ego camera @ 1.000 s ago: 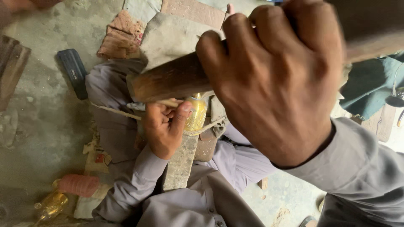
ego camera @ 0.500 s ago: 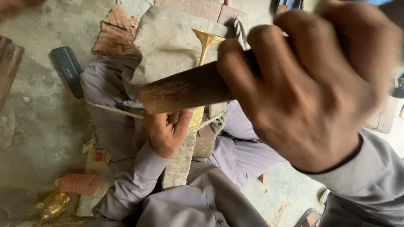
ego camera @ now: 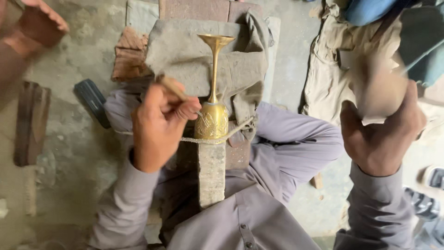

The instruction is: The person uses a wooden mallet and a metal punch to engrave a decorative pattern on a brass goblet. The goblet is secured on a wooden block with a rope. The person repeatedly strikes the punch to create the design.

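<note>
Engraving stance over a brass goblet (ego camera: 213, 115) on a wooden block.

Left hand (ego camera: 157, 125) clenched around a thin chisel (ego camera: 173, 88), tip angled down toward the goblet's patterned bowl, just beside its left flank; exact contact hard to tell. Right hand (ego camera: 377, 139) raised well apart toward the right edge, gripping a blurred wooden mallet (ego camera: 374, 88). Goblet lying lengthwise, stem and flared foot pointing toward the far edge of a grey cloth (ego camera: 185, 51), bowl bound by a cord (ego camera: 240, 127) to the near end of a narrow wooden block (ego camera: 211, 176) resting between the knees. Red brick (ego camera: 194, 9) under the cloth at the far edge. Dark flat object (ego camera: 92, 102) on the concrete floor (ego camera: 69, 139) at left.
</note>
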